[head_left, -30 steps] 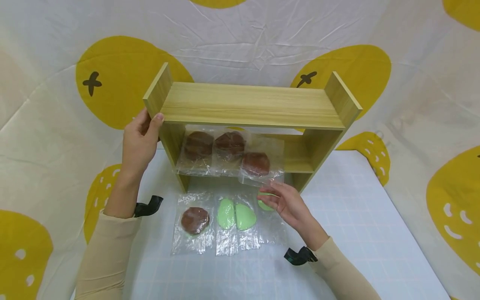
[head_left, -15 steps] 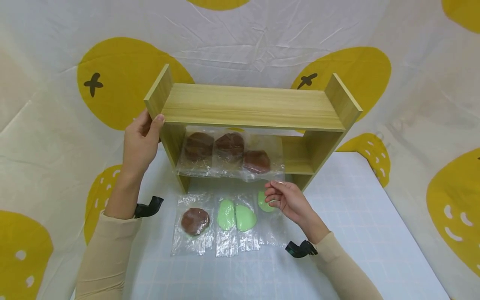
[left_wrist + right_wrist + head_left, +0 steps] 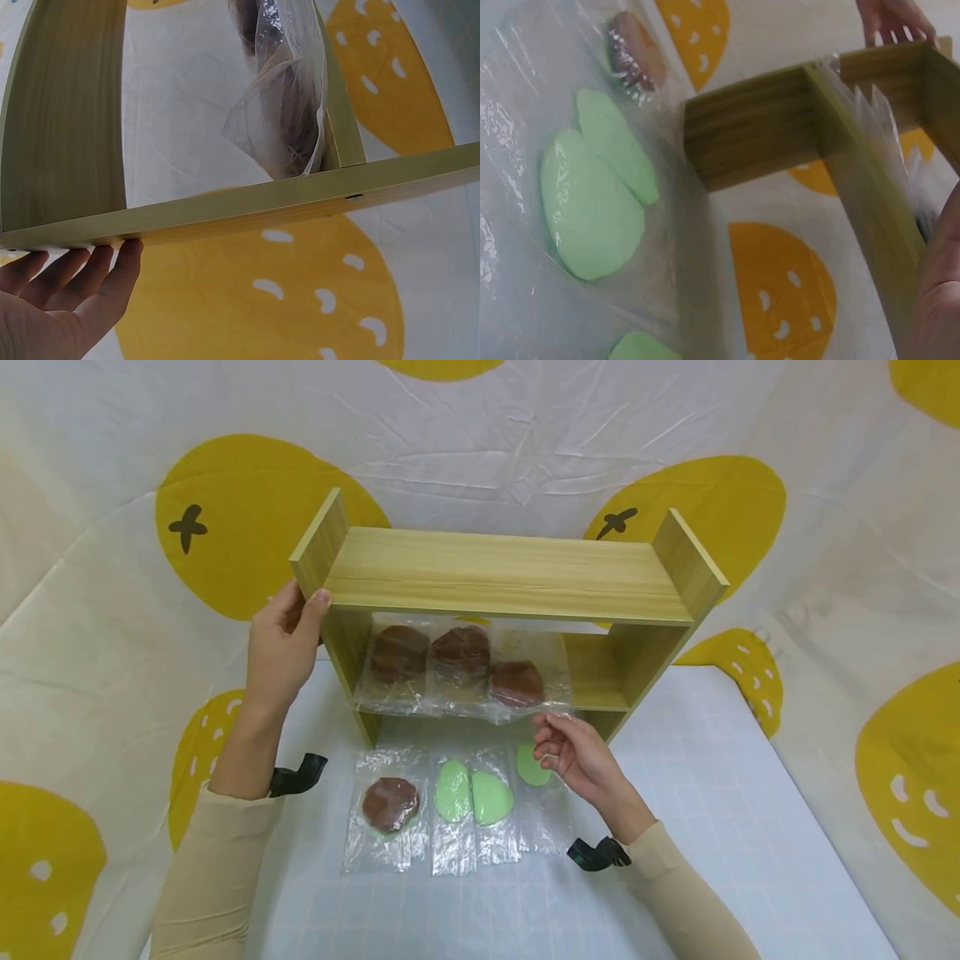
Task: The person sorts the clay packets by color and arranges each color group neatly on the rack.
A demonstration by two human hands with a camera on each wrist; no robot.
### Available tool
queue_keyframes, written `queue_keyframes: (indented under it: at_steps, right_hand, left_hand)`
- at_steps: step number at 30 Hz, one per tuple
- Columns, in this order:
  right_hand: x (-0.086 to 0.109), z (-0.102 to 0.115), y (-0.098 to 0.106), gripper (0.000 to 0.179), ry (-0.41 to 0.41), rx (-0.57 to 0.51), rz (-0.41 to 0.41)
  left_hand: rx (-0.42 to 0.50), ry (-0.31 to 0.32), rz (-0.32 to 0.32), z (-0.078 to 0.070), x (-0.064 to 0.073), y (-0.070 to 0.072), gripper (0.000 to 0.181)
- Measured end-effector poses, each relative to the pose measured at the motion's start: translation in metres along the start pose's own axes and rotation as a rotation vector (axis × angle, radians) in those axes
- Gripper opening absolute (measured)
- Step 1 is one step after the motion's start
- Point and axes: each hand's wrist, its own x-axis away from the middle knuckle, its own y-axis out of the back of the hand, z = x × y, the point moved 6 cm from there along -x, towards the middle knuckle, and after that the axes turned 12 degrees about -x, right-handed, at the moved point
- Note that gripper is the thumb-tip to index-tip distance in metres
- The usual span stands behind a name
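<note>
My left hand (image 3: pixel 281 647) grips the left side panel of a light wooden shelf (image 3: pixel 510 572), thumb at the front edge. In the left wrist view its fingertips (image 3: pixel 129 249) lie against the panel's outer face. My right hand (image 3: pixel 585 768) pinches the lower right corner of a clear plastic bag (image 3: pixel 553 664) between thumb and forefinger. That bag holds a flat brown round piece (image 3: pixel 517 683) and lies on the middle board, its front edge overhanging. Left of it on the same board are two similar bags with brown rounds (image 3: pixel 400 653).
In front of the shelf, clear bags lie on the pale checked table (image 3: pixel 420 918). One holds a brown round (image 3: pixel 391 804); others hold light green flat pieces (image 3: pixel 492 799). A green piece (image 3: pixel 534 766) lies just below my right hand. A patterned cloth (image 3: pixel 480 443) hangs behind.
The third bag has lowered and slid back onto the middle board, its brown round now flatter in view. My right hand has risen slightly. The left hand keeps its grip on the shelf.
</note>
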Motion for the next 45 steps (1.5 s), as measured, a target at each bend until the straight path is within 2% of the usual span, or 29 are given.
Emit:
queue_keyframes:
  at_steps: [4, 13, 17, 26, 30, 34, 37, 42, 45]
  right_hand:
    - [-0.002, 0.001, -0.002, 0.032, 0.014, -0.049, 0.022]
    - [-0.009, 0.002, -0.004, 0.031, 0.015, -0.098, -0.005]
    - [-0.008, 0.005, -0.005, 0.029, 0.015, -0.072, 0.014]
    - [-0.004, 0.006, 0.002, 0.032, -0.066, 0.037, 0.026]
    - [-0.001, -0.004, 0.006, 0.028, -0.118, 0.113, 0.027]
    - [0.000, -0.018, 0.008, 0.032, -0.149, 0.196, 0.035]
    - [-0.001, -0.029, 0.009, 0.036, -0.163, 0.237, 0.018]
    - [-0.002, -0.050, 0.008, 0.032, -0.203, 0.291, -0.018]
    - [-0.005, -0.064, 0.006, 0.038, -0.229, 0.318, -0.026]
  left_hand:
    - [0.001, 0.005, -0.002, 0.000, 0.000, 0.001, 0.045]
    - [0.007, 0.006, 0.005, 0.000, 0.001, 0.000, 0.046]
    - [0.008, -0.002, 0.003, -0.001, 0.001, 0.000, 0.046]
    - [0.000, 0.003, 0.002, -0.002, 0.000, 0.000, 0.046]
    - [0.011, 0.008, 0.007, -0.002, 0.001, 0.000, 0.046]
    - [0.013, 0.010, 0.009, -0.002, 0.000, 0.000, 0.046]
    - [0.011, 0.009, 0.010, -0.002, 0.000, 0.000, 0.046]
    - [0.025, 0.001, 0.009, -0.002, 0.001, -0.001, 0.046]
    - [0.022, 0.005, 0.006, -0.001, 0.001, -0.001, 0.046]
